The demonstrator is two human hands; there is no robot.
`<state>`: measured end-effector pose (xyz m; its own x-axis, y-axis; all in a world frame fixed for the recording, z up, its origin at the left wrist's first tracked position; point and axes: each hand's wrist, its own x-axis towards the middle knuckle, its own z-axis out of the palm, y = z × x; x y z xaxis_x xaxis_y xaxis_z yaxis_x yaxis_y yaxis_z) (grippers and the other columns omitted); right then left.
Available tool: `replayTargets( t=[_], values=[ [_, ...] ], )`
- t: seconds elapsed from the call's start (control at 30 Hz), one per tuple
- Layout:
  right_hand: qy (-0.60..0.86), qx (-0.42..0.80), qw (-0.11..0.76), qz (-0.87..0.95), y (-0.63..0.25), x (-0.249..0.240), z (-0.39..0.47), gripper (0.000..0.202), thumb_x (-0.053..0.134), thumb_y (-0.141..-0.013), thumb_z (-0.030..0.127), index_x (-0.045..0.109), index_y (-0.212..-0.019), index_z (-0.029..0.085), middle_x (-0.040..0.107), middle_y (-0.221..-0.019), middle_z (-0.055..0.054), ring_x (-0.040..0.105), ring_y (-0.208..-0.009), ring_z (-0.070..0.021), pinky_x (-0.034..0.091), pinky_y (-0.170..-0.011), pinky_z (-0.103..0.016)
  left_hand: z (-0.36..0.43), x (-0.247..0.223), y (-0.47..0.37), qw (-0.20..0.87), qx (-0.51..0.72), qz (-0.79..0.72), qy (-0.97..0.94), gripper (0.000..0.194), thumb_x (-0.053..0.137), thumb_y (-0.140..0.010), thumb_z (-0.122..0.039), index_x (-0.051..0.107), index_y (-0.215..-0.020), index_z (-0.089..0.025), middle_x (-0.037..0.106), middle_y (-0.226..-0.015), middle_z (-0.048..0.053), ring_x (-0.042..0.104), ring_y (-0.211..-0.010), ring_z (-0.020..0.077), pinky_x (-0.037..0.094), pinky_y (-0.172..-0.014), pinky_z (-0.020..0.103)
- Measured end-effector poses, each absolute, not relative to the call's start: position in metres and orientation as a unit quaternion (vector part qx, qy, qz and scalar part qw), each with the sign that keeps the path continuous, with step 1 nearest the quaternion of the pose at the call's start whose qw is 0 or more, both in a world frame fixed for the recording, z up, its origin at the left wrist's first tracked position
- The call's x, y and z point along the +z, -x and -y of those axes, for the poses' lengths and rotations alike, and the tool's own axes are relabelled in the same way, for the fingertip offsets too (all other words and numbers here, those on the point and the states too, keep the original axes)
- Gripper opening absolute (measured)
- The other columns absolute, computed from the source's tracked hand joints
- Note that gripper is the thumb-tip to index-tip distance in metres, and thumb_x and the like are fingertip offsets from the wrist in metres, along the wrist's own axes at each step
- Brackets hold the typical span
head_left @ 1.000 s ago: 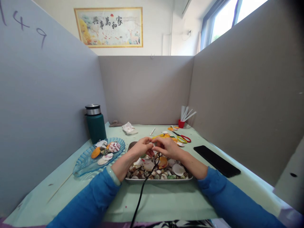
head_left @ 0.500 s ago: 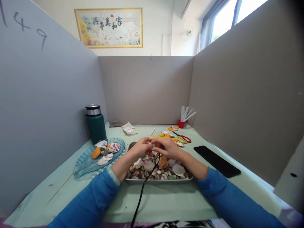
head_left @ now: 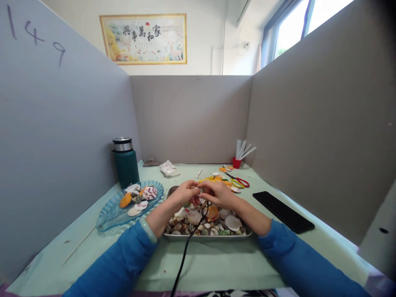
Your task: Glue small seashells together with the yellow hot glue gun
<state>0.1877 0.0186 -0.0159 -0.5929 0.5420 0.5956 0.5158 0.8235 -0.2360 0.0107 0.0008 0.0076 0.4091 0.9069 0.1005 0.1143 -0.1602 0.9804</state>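
Observation:
Above a metal tray [head_left: 216, 236] heaped with seashells [head_left: 194, 217], my two hands meet fingertip to fingertip. My left hand [head_left: 185, 193] is closed, its thumb and fingers pinched together. My right hand [head_left: 218, 194] is also closed, with bent fingers against the left ones. A small pale piece shows between the fingertips, too covered to name. From under the right fingers a black cord [head_left: 185, 249] runs down across the tray to the table's near edge.
Left stands a blue glass plate [head_left: 107, 220] with shells, near a green bottle [head_left: 126, 167] and a thin stick [head_left: 78, 245]. To the right are a black phone-like slab [head_left: 283, 211], scissors [head_left: 239, 182] and a red cup [head_left: 236, 163] of white sticks. Grey partitions enclose three sides.
The whole view has shifted slightly downward in the picture. Both hands keep almost the same pose above the tray, with only slight finger movement.

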Motion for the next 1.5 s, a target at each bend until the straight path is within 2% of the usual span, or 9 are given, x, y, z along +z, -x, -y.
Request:
replayTargets(
  t=[0.17,0.4,0.7,1.27,1.5],
  values=[
    [0.293,0.005,0.337,0.895,-0.1872,-0.0165,-0.0191,0.030,0.053,-0.086,0.031,0.055,-0.113,0.018,0.056,-0.063,0.001,0.049,-0.056,-0.0111,0.034,-0.056,-0.020,0.0014,0.0098,-0.0102,0.512,0.392,-0.382,-0.662,0.014,0.059,-0.071,-0.015,0.055,-0.084,-0.011,0.057,-0.078,0.003,0.055,-0.057,0.0080,0.044,-0.055,0.021],
    [0.295,0.010,0.335,0.895,-0.1874,-0.0167,-0.0195,0.031,0.053,-0.085,0.032,0.054,-0.114,0.018,0.055,-0.062,0.002,0.049,-0.055,-0.0106,0.034,-0.055,-0.020,-0.0007,0.0075,-0.0098,0.517,0.396,-0.365,-0.666,0.020,0.063,-0.069,-0.018,0.055,-0.086,-0.011,0.056,-0.075,0.002,0.053,-0.055,0.0077,0.043,-0.052,0.020],
    [0.300,0.012,0.338,0.892,-0.1876,-0.0166,-0.0187,0.033,0.055,-0.085,0.030,0.052,-0.116,0.017,0.056,-0.062,0.002,0.049,-0.055,-0.0104,0.033,-0.055,-0.020,-0.0038,0.0059,-0.0108,0.509,0.397,-0.377,-0.664,0.021,0.057,-0.071,-0.014,0.054,-0.091,-0.010,0.058,-0.074,0.003,0.053,-0.051,0.0075,0.043,-0.050,0.021],
    [0.277,0.004,0.349,0.895,-0.1880,-0.0180,-0.0195,0.031,0.054,-0.086,0.036,0.057,-0.110,0.018,0.054,-0.060,0.003,0.047,-0.053,-0.0091,0.033,-0.055,-0.019,-0.0024,0.0067,-0.0099,0.501,0.391,-0.386,-0.669,0.028,0.063,-0.067,-0.018,0.054,-0.093,-0.010,0.058,-0.071,0.002,0.050,-0.048,0.0068,0.038,-0.048,0.021],
    [0.286,0.007,0.350,0.892,-0.1879,-0.0183,-0.0204,0.029,0.054,-0.085,0.031,0.056,-0.110,0.017,0.053,-0.059,0.003,0.046,-0.052,-0.0088,0.033,-0.054,-0.019,-0.0018,0.0066,-0.0103,0.512,0.392,-0.377,-0.665,0.030,0.065,-0.068,-0.026,0.055,-0.092,-0.010,0.057,-0.072,0.002,0.051,-0.049,0.0075,0.039,-0.049,0.022]
  ],
)
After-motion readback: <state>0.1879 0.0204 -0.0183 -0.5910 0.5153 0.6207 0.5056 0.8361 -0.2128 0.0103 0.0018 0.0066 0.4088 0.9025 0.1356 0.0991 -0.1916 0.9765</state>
